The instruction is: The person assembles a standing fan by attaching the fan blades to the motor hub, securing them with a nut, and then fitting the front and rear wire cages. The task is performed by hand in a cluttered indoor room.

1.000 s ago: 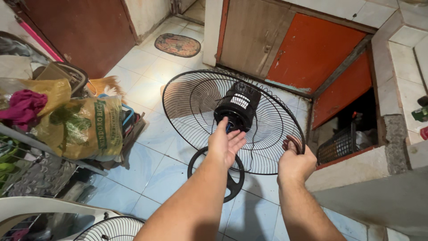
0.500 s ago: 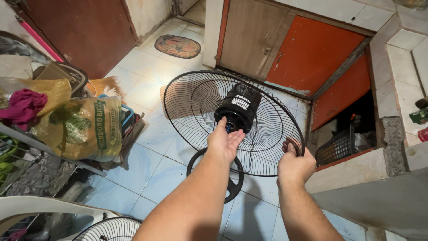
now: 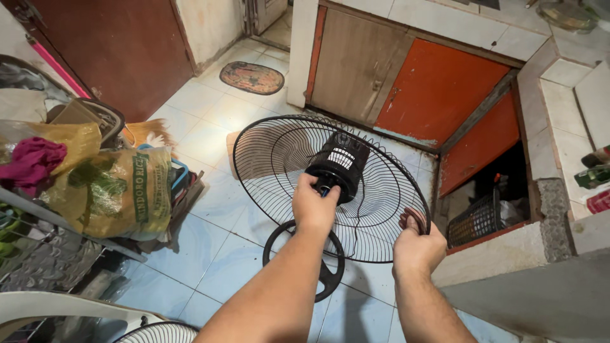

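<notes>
Fan guard (image 3: 279,159), the black wire rear one, sits just past both hands, tilted up facing the camera over the blue tile floor (image 3: 210,121). Nearest in, the right hand (image 3: 416,244) is clenched on the guard's lower right rim. A bit farther and to the left, the left hand (image 3: 313,206) has its fingers closed around the shaft tip at the front of the black motor housing (image 3: 340,164), dead center of the guard. So the shaft points straight back at the left palm. Round base (image 3: 305,260) is underneath, orange cabinet doors (image 3: 438,89) beyond.

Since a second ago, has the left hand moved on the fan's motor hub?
Yes. The left hand, open-palmed under the motor hub before, has closed its fingers onto the hub's front; the right hand stays on the guard rim.
</notes>
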